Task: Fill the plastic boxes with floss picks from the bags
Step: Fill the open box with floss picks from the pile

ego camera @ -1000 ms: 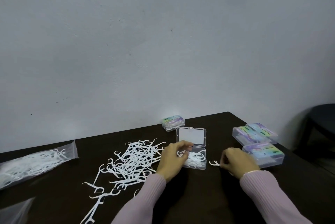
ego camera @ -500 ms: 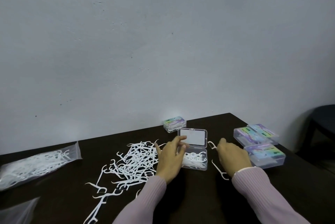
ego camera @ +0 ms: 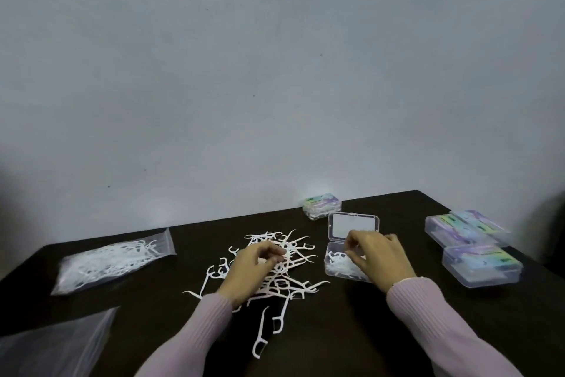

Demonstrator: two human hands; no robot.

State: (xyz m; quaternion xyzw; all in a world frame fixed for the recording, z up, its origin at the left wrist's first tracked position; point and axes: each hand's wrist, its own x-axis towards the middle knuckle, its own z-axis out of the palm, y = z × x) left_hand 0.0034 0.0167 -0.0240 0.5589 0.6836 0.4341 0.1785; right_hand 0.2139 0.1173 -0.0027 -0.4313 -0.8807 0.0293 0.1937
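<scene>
Picks point(ego camera: 276, 257) underlie left hand point(ego camera: 253, 269); right hand point(ego camera: 377, 256) seemingly over open box point(ego camera: 345, 268).

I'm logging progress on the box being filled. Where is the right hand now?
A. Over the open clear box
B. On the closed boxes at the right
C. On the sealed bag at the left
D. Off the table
A: the right hand is over the open clear box, which holds floss picks.

The single head-worn camera looks forward and down, close over a dark table point(ego camera: 351, 331) against a wall point(ego camera: 275, 71).
</scene>
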